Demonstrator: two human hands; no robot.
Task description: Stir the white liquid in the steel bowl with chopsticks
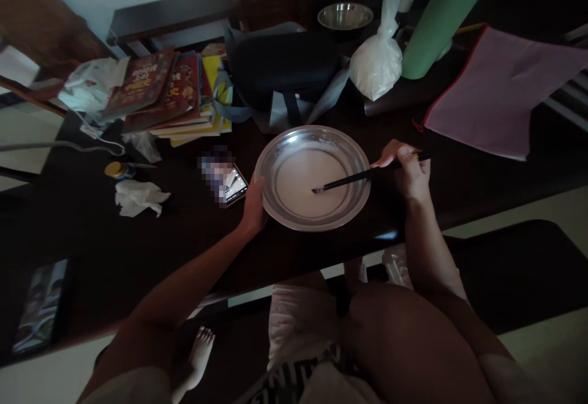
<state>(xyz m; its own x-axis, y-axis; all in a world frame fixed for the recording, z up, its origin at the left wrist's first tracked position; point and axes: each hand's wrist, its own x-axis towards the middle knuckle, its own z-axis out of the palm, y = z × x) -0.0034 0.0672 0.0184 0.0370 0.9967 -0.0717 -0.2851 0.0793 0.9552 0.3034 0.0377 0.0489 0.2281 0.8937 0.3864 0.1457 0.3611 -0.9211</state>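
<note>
One metal pan (312,177) at centre frame on the dark desk (138,251), holding a pale, milky liquid. Left hand (254,207) rests against the pan's left rim, grip curled onto the edge. Right hand (408,171), right of the pan, grip pinching dark chopsticks (362,177); their tips dip in the liquid near the pan's middle. Whether there is one stick or two cannot be told, as they overlap.

One phone (234,185) just left of the pan, screen lit, part of it blurred. One crumpled tissue (138,198) further left; one small jar with a yellow lid (117,169) above it. One stack of books (174,95) at upper left, red covers on top, titles too small to read. One dark bag (285,67) behind the pan. One tied plastic bag of white powder (379,64) at upper centre, one steel bowl (344,17) behind it, one green roll (441,18) to its right. One pink folder (500,89) at upper right. One tablet (39,306) at lower left. No writing readable on the desk.
</note>
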